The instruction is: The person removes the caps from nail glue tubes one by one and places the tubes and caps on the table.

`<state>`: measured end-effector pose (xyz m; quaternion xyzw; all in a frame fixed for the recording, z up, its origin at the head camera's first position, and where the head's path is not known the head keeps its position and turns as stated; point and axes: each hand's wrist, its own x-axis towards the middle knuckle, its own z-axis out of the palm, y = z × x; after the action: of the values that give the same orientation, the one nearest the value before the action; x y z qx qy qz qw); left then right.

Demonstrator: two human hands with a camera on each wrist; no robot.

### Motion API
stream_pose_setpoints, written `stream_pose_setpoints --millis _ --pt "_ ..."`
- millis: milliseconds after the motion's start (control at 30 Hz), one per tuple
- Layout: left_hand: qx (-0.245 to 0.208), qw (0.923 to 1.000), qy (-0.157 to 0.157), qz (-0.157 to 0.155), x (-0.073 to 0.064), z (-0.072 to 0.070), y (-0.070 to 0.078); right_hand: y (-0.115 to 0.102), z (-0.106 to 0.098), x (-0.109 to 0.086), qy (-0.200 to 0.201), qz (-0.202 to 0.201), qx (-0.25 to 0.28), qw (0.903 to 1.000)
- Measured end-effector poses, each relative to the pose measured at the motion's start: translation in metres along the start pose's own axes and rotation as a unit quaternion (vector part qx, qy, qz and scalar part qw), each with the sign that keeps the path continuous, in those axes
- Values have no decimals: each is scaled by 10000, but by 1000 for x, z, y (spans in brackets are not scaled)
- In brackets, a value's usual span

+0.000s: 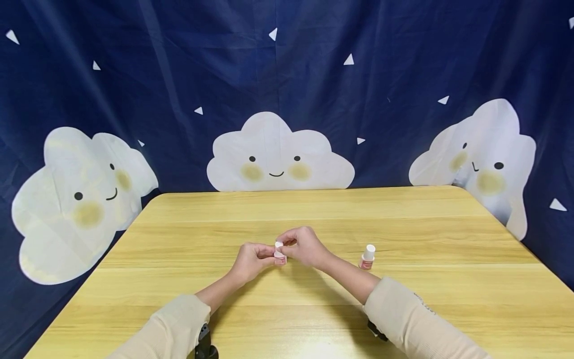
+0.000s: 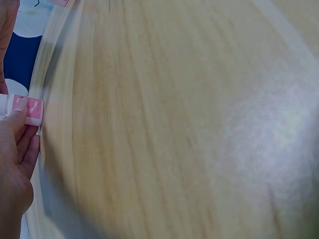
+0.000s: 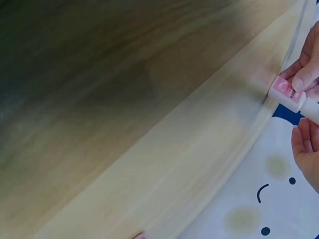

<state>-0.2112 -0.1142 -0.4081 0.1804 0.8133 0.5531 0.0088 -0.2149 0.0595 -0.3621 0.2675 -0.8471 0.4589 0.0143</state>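
A small white bottle (image 1: 280,259) with a pink label stands on the table, held at its side by my left hand (image 1: 251,260). In the left wrist view the left thumb lies on the label of this bottle (image 2: 33,110). My right hand (image 1: 308,246) reaches in from the other side and pinches the white cap (image 1: 279,245) between thumb and fingers. The right wrist view shows the bottle (image 3: 287,93) at its right edge, the right hand (image 3: 308,149) at the cap end.
A second small bottle (image 1: 367,258), with a white cap and pink label, stands upright to the right, beyond my right forearm. The wooden table (image 1: 179,224) ends at a dark blue curtain (image 1: 188,60) with smiling white clouds.
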Motion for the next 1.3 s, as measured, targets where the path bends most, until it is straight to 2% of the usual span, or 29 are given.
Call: stream_pose_setpoints --millis 267,467,633,867,1200,1300 --pt "-88 9999 -36 41 0 0 -2 1 6 -1 387 101 241 9989" --pt "-83 10000 -28 -12 0 0 -2 0 6 -1 499 176 236 9983" --pt "-88 9999 -33 -53 0 1 -2 -1 5 -1 462 240 232 9984" --pt "-74 10000 -60 7 0 0 -2 0 5 0 405 77 99 9991" --pt "-58 10000 -44 -57 0 0 -1 0 1 0 139 -56 -52 9999" --pt "-78 9999 -67 5 0 1 -1 0 -1 1 24 -106 -71 9999"
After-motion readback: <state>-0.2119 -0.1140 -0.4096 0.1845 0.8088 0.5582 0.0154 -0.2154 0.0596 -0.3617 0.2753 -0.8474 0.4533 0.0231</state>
